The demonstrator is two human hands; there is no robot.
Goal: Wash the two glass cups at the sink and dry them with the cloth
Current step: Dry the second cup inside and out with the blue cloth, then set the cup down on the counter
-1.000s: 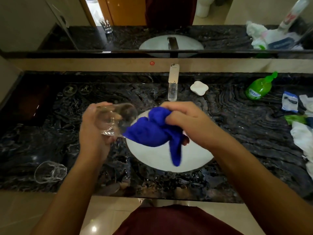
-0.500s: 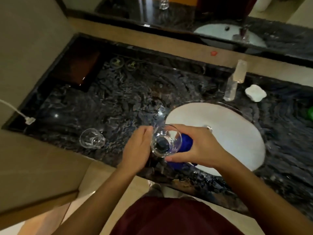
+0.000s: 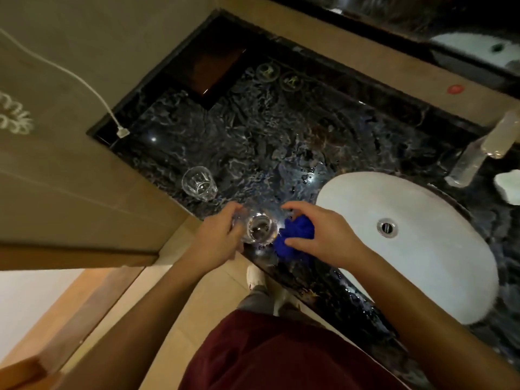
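Clear round cup (image 3: 259,229) (crumpled cloth (image 3: 295,235) beside)

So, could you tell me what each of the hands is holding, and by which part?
Left hand grips a glass cup around its side wall; right hand grips the bunched blue cloth.

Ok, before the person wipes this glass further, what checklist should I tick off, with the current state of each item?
1. Left hand grips the held glass cup: ok.
2. Right hand holds the blue cloth: ok.
3. Cloth touches the cup: ok, at its side only.
4. Cloth inside the cup: not ok.
5. Second glass cup safely on the countertop: ok.
6. Held cup fully dry: cannot tell.
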